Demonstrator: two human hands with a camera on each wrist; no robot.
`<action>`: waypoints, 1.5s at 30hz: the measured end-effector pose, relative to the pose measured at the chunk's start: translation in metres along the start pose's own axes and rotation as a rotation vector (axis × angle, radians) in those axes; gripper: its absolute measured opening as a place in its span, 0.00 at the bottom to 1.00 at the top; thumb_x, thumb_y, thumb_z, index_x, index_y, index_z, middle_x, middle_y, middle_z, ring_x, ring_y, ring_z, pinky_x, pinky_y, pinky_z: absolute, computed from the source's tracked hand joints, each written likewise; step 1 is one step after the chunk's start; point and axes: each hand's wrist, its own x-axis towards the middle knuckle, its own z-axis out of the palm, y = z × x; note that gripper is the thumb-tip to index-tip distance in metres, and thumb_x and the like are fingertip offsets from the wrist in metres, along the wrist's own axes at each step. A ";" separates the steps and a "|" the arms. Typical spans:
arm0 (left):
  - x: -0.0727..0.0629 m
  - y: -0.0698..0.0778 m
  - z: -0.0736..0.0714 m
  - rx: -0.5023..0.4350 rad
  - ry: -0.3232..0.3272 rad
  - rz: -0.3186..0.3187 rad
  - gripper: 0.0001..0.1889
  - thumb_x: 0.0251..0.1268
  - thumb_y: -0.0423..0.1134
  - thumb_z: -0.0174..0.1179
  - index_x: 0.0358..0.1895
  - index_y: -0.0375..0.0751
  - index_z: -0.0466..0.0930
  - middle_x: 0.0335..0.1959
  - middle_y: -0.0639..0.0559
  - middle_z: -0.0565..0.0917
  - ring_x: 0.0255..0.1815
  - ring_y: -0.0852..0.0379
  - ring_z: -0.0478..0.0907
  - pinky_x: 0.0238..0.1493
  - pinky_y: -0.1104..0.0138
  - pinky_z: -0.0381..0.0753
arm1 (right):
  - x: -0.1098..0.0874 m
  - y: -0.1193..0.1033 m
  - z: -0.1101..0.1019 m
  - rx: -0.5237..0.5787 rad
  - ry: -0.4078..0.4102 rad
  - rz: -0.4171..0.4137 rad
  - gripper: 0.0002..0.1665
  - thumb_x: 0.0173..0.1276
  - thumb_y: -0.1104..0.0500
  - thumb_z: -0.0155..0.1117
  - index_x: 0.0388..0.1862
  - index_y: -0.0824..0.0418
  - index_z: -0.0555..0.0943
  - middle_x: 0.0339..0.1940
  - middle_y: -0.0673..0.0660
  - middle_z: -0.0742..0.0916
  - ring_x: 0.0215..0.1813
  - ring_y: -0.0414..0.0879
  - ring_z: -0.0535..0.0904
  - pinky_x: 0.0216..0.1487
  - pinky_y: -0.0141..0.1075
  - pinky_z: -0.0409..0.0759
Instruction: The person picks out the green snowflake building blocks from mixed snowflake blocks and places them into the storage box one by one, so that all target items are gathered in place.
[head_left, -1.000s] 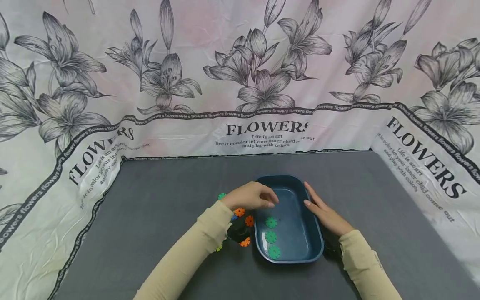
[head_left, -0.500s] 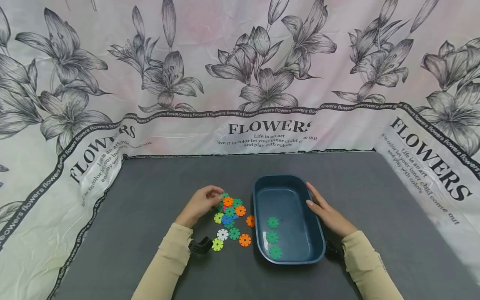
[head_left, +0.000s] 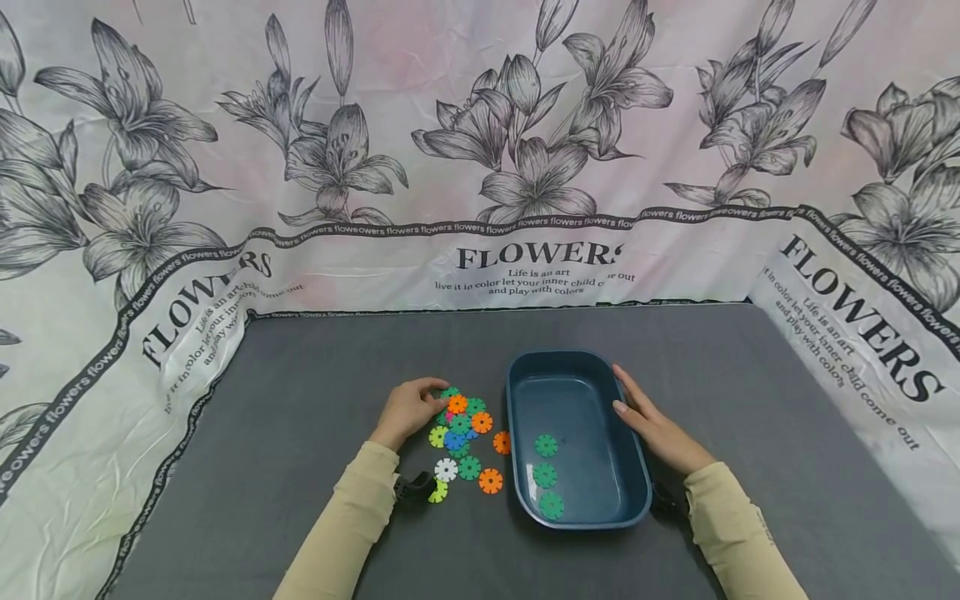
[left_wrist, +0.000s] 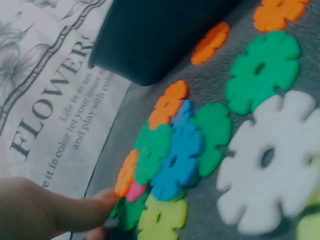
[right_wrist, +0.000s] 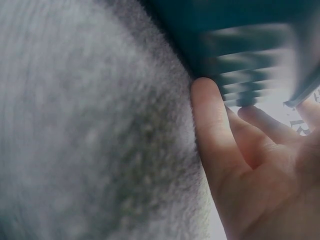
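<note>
In the head view, my left hand (head_left: 408,411) is at the far left edge of a pile of snowflake building discs. Its thumb and finger pinch the edge of a green snowflake disc (head_left: 450,392), partly hidden behind the thumb (left_wrist: 100,202) in the left wrist view. Orange (head_left: 457,404), blue (head_left: 454,441), white (head_left: 446,470) and yellow-green discs lie close by, some overlapping. My right hand (head_left: 663,429) rests with extended fingers against the right wall of a dark blue rectangular tray (head_left: 600,500). Three green discs (head_left: 546,475) lie in a column inside the tray's left side.
An orange disc (head_left: 502,442) lies right at the tray's left wall, and another orange disc (head_left: 491,481) is nearer the front. Grey cloth (head_left: 315,358) covers the table. A flower-printed sheet (head_left: 360,267) rises behind it and along both sides.
My left hand has moved from over the tray back left to the pile, then shifted slightly right at the green disc. My right hand stays against the tray.
</note>
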 end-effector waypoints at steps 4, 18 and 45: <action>0.001 0.000 0.004 0.037 0.038 0.011 0.15 0.61 0.40 0.66 0.52 0.46 0.83 0.22 0.52 0.75 0.20 0.57 0.68 0.25 0.67 0.67 | 0.000 0.000 0.001 0.001 0.002 -0.002 0.38 0.79 0.46 0.41 0.78 0.36 0.36 0.80 0.54 0.41 0.77 0.66 0.38 0.65 0.71 0.49; -0.003 -0.002 0.003 -0.064 0.069 -0.053 0.08 0.56 0.35 0.69 0.39 0.41 0.84 0.33 0.49 0.78 0.32 0.53 0.72 0.35 0.62 0.73 | -0.001 -0.001 0.000 0.000 0.009 0.006 0.37 0.78 0.46 0.42 0.76 0.29 0.37 0.80 0.53 0.41 0.77 0.65 0.38 0.65 0.70 0.48; -0.005 0.008 -0.004 -0.432 0.100 -0.075 0.09 0.61 0.33 0.65 0.44 0.37 0.84 0.35 0.44 0.86 0.33 0.53 0.84 0.40 0.61 0.83 | -0.001 0.003 -0.001 -0.008 0.013 0.012 0.37 0.77 0.44 0.43 0.76 0.28 0.37 0.80 0.54 0.42 0.77 0.67 0.40 0.66 0.69 0.50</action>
